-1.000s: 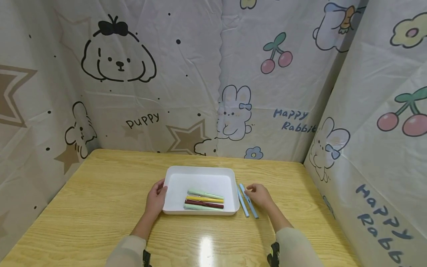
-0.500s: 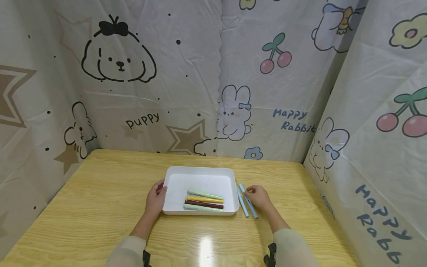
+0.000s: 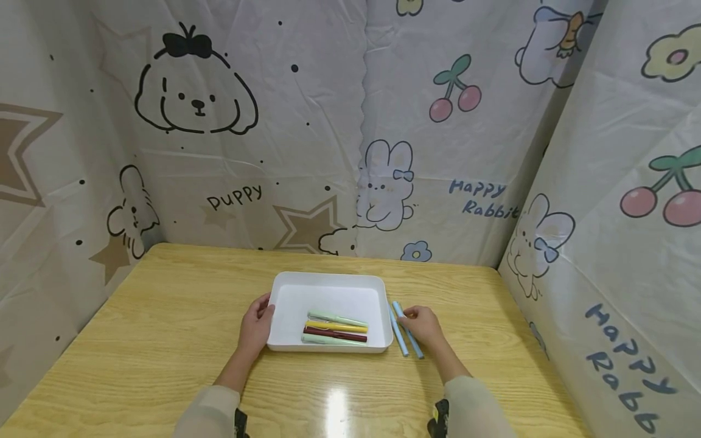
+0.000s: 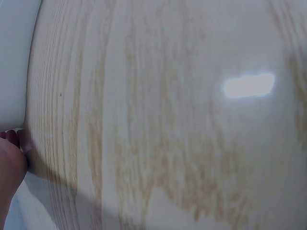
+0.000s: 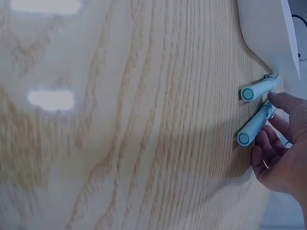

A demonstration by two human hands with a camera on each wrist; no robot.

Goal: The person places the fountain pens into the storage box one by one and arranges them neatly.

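A white tray (image 3: 323,293) lies on the table, its left edge gripped by my left hand (image 3: 254,326), thumb at the rim. Inside it rest a light-green pen (image 3: 338,318), a yellow pen (image 3: 342,327), a dark red pen (image 3: 342,336) and a second light-green pen (image 3: 331,341). Just right of the tray, two light-blue pens lie slanted side by side. My right hand (image 3: 427,326) pinches the outer blue pen (image 5: 254,127) between thumb and index finger, near its far end. The inner blue pen (image 5: 259,89) is nearest the tray, beside my thumb.
The wood-grain table (image 3: 181,316) carries a bright light reflection near its front. Printed cloth (image 3: 306,121) with cartoon drawings hangs behind the table and along both sides.
My right hand and forearm have shifted slightly left, the fingers closing in on the outer blue pen. The left hand, tray and pens stay where they were.
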